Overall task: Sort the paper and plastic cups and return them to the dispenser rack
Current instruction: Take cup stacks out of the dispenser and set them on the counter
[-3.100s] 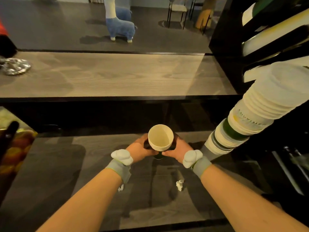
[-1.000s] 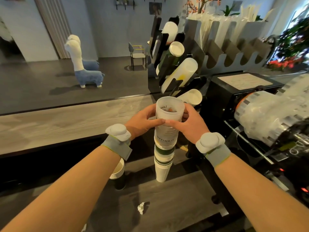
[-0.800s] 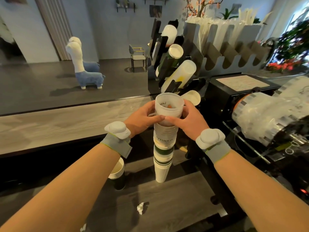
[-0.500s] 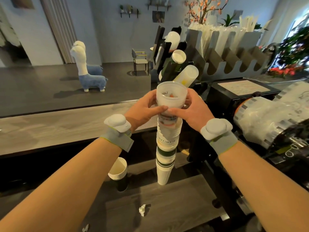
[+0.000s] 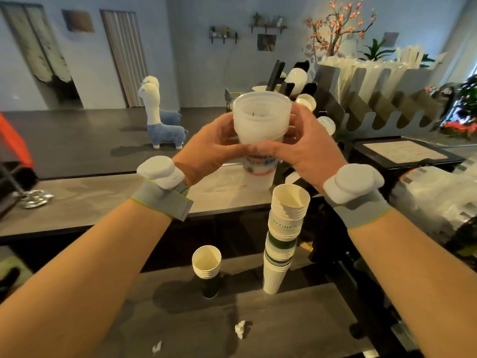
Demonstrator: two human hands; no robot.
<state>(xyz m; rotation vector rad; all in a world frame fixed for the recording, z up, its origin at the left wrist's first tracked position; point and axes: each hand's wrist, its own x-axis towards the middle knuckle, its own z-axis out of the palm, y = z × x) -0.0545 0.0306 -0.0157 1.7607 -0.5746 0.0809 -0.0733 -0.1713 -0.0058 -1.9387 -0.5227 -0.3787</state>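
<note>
A nested stack of translucent plastic cups (image 5: 259, 125) is held up at chest height by both hands. My left hand (image 5: 209, 148) grips its left side and my right hand (image 5: 304, 148) its right side. The plastic stack hangs clear above a tall stack of paper cups (image 5: 282, 233) that stands on the lower counter. A shorter paper cup stack (image 5: 206, 262) stands to its left. The black dispenser rack (image 5: 296, 83) with slanted cup tubes is behind the hands, partly hidden by them.
A raised wooden bar top (image 5: 90, 200) runs across in front. A black machine with a roll of film (image 5: 433, 192) sits on the right. Crumpled paper scraps (image 5: 241, 329) lie on the lower counter. A grey holder of straws (image 5: 382, 94) stands at the back right.
The plastic cups have been lifted up off the paper cup stack, which now stands alone on the counter. Both hands rose with them.
</note>
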